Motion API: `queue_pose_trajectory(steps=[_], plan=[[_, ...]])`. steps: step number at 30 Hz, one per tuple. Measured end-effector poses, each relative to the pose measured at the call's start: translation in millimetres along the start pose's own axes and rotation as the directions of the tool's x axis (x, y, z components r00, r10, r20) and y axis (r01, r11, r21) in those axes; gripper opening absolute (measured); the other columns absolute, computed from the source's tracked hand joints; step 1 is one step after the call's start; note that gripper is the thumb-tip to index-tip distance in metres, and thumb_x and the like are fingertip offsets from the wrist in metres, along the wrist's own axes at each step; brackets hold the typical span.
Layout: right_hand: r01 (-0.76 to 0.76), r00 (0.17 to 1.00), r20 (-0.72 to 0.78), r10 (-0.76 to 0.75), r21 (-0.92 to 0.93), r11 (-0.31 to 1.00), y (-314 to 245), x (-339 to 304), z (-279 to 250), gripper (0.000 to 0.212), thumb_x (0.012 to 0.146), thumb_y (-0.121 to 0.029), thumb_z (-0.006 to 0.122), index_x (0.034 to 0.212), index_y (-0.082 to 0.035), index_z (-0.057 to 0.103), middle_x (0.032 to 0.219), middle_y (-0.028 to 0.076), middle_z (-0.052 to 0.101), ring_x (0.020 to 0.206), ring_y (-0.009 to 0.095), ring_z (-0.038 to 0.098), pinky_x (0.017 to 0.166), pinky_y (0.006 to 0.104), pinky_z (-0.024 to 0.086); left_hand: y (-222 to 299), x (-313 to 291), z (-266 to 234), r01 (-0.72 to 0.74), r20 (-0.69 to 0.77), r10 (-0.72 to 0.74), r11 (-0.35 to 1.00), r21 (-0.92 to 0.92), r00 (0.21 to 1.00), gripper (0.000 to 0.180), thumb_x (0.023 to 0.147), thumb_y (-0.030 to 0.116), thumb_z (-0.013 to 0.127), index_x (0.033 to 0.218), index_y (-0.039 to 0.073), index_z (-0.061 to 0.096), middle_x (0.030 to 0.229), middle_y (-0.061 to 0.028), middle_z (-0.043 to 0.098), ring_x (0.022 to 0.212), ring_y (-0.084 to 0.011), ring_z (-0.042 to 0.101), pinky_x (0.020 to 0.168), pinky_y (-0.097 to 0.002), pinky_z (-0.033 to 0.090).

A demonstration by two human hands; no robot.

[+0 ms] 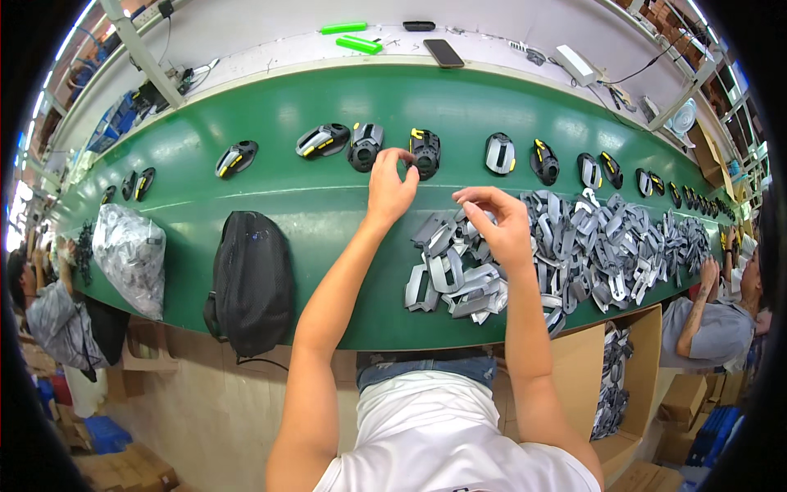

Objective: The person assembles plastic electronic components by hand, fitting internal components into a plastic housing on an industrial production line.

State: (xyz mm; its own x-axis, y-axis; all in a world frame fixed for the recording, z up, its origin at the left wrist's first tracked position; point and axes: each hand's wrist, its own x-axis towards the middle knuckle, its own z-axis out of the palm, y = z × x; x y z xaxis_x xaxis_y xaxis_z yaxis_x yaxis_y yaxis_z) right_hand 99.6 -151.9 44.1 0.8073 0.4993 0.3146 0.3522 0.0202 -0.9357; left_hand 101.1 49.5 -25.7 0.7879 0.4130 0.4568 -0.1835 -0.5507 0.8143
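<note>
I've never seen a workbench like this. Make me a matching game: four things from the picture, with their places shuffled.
Things
1. Phone
2. Black bag
3. Heap of grey pieces
4. Open cardboard box

Places
A. On the green table, beside the person's right hand
B. At the table's near edge, with grey parts inside
C. On the white shelf behind the table
D. On the table, to the left of the person's left hand

Pairs: 1-C, 2-D, 3-A, 4-B

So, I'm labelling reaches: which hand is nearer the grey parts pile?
Right: right hand by the far edge of the grey parts pile; left hand farther off, beyond and left.
</note>
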Motion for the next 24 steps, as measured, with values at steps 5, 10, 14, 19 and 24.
queue_pose_trajectory(steps=[5,10,14,19,24], plan=[[0.116,0.976,0.215,-0.026,-0.420,0.900,22.9,4.7,-5.2,0.021,0.077,-0.011,0.061,0.096,-0.002,0.064,0.098,0.010,0.065,0.093,0.025,0.060,0.083,0.0343,0.046,0.4,8.3,-8.2,0.032,-0.023,-0.033,0.999,-0.034,0.999,0.021,0.076,0.011,0.058,0.095,0.001,0.058,0.098,-0.0154,0.057,0.095,-0.0308,0.055,0.085,-0.0377,0.043],[0.257,0.929,0.363,0.069,-0.770,0.584,33.7,3.7,9.0,0.045,0.070,-0.028,0.071,0.108,-0.007,0.058,0.102,0.011,0.060,0.102,0.031,0.051,0.093,0.0401,0.037,-2.3,12.4,-10.4,0.059,0.017,-0.058,0.997,-0.044,0.998,0.023,0.077,0.012,0.058,0.096,0.000,0.058,0.096,-0.0155,0.059,0.093,-0.0299,0.057,0.082,-0.0380,0.044],[0.303,0.923,0.384,0.037,-0.780,0.548,36.6,10.6,13.8,0.045,0.068,-0.023,0.074,0.107,-0.006,0.059,0.098,0.012,0.061,0.100,0.031,0.052,0.092,0.0403,0.038,-2.3,17.5,-14.4,0.037,0.043,-0.034,0.998,-0.051,0.998,0.024,0.079,0.013,0.058,0.099,0.000,0.059,0.095,-0.0114,0.063,0.089,-0.0214,0.061,0.070,-0.0313,0.047],[0.136,0.976,0.215,-0.045,-0.432,0.892,25.2,23.1,8.4,0.027,0.072,-0.013,0.071,0.092,0.001,0.061,0.079,0.012,0.064,0.071,0.020,0.062,0.069,0.0307,0.050,26.5,12.5,-25.1,0.069,0.300,-0.010,0.980,-0.187,0.954,0.026,0.085,0.022,0.059,0.100,0.000,0.058,0.088,-0.0080,0.063,0.080,-0.0142,0.059,0.069,-0.0285,0.046],[-0.030,0.999,0.011,0.036,-0.327,0.945,26.0,29.9,11.8,0.020,0.081,-0.013,0.066,0.092,0.003,0.059,0.078,0.007,0.062,0.064,0.011,0.060,0.061,0.0252,0.050,39.8,-2.8,-23.9,-0.007,0.453,0.085,0.985,-0.171,0.888,0.028,0.093,0.025,0.051,0.085,-0.001,0.055,0.064,-0.0072,0.051,0.059,-0.0108,0.045,0.055,-0.0286,0.040]])
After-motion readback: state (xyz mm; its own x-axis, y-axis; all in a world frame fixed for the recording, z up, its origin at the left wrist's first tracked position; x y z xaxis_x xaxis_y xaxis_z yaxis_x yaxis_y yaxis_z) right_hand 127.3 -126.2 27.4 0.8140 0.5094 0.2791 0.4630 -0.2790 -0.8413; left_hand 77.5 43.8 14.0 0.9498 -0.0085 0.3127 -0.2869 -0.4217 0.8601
